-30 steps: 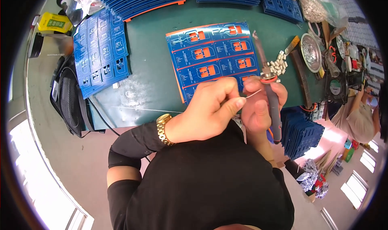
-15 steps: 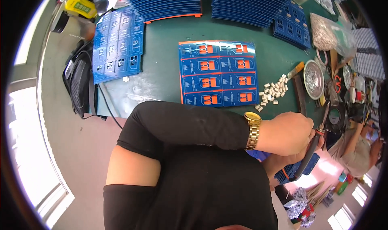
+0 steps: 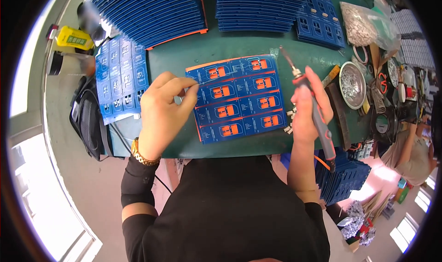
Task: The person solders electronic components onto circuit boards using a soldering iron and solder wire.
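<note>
My right hand (image 3: pixel 309 108) is wrapped round a soldering iron (image 3: pixel 317 119), its metal tip pointing up and away over the table, right of the board. In front of me lies a blue circuit board panel (image 3: pixel 237 98) with orange patches, slightly tilted on the green table. My left hand (image 3: pixel 163 110) is by its left edge, thumb and forefinger pinched together. A small silvery bit shows between those fingers, too small to name. Small white connectors (image 3: pixel 289 128) lie between the board and my right hand, mostly hidden by that hand.
Tall stacks of blue boards (image 3: pixel 152 18) stand at the back. More panels (image 3: pixel 120 78) lie at the left, near a yellow bottle (image 3: pixel 74 37). To the right are a metal dish (image 3: pixel 352 86), a bag of small parts (image 3: pixel 359 25) and tools. A person (image 3: pixel 405 154) sits beyond.
My hands have parted: the left went from the right side to the board's left edge, the right brought the soldering iron up over the table. The panel now sits more tilted in view.
</note>
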### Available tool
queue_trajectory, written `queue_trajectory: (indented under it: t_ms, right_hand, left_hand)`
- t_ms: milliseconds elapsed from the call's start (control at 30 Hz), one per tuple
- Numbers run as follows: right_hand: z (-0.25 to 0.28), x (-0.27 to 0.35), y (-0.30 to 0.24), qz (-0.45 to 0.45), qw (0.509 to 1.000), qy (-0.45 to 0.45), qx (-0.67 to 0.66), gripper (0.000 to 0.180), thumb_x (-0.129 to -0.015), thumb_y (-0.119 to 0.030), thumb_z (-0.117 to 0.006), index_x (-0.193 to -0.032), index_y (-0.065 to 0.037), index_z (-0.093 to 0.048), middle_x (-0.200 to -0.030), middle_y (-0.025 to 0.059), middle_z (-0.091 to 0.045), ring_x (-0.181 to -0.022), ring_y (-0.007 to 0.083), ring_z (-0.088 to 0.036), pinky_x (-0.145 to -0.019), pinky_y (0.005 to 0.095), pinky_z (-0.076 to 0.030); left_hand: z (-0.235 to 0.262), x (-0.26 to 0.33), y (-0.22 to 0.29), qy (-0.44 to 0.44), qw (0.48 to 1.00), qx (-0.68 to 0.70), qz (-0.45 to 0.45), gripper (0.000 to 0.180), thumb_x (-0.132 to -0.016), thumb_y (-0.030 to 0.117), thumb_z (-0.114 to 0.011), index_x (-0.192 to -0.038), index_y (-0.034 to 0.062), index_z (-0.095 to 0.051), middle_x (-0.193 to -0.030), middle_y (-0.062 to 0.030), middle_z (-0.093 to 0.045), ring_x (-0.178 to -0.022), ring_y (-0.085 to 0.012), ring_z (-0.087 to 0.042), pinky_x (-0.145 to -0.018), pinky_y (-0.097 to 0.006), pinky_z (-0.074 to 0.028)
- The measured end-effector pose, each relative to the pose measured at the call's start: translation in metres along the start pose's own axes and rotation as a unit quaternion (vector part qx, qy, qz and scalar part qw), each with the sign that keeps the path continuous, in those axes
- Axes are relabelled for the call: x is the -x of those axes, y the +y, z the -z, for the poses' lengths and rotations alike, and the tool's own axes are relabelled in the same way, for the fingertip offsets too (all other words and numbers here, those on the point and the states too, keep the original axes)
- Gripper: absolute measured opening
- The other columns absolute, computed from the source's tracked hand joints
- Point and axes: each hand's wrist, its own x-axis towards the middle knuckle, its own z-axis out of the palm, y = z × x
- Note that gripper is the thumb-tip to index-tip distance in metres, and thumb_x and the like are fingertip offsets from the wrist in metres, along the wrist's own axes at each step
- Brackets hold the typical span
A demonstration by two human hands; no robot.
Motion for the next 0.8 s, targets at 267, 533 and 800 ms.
queue_trajectory:
  t_ms: [267,533,800]
  right_hand:
    - [-0.029,-0.003,-0.003,-0.028,0.996,-0.07,-0.048,0.023,-0.079,0.008,-0.062,-0.102,0.007,-0.065,-0.08,0.0083,-0.065,-0.062,0.0057,-0.053,-0.056,0.0187,-0.041]
    - [-0.03,-0.007,0.001,0.021,0.991,-0.135,0.016,0.019,-0.08,0.007,-0.065,-0.099,0.003,-0.067,-0.076,0.0094,-0.067,-0.061,0.0119,-0.06,-0.057,0.0233,-0.047]
    - [-0.033,-0.009,0.002,0.035,0.99,-0.136,0.018,0.021,-0.079,0.006,-0.065,-0.1,0.003,-0.067,-0.074,0.0089,-0.067,-0.06,0.0115,-0.059,-0.057,0.0239,-0.046]
  left_hand:
    - [-0.02,-0.007,-0.033,-0.008,0.999,0.021,-0.026,0.011,-0.07,-0.001,-0.067,-0.077,0.0069,-0.063,-0.1,-0.0053,-0.062,-0.09,-0.0247,-0.057,-0.082,-0.037,-0.042]
    - [-0.024,-0.01,-0.047,-0.034,0.997,0.023,-0.058,0.012,-0.07,0.001,-0.068,-0.077,0.0087,-0.061,-0.093,-0.0031,-0.065,-0.092,-0.0241,-0.058,-0.086,-0.036,-0.039]
    - [-0.029,-0.01,-0.048,-0.03,0.997,0.025,-0.071,0.012,-0.071,0.001,-0.068,-0.078,0.0092,-0.062,-0.092,-0.0022,-0.065,-0.092,-0.0236,-0.058,-0.087,-0.036,-0.038]
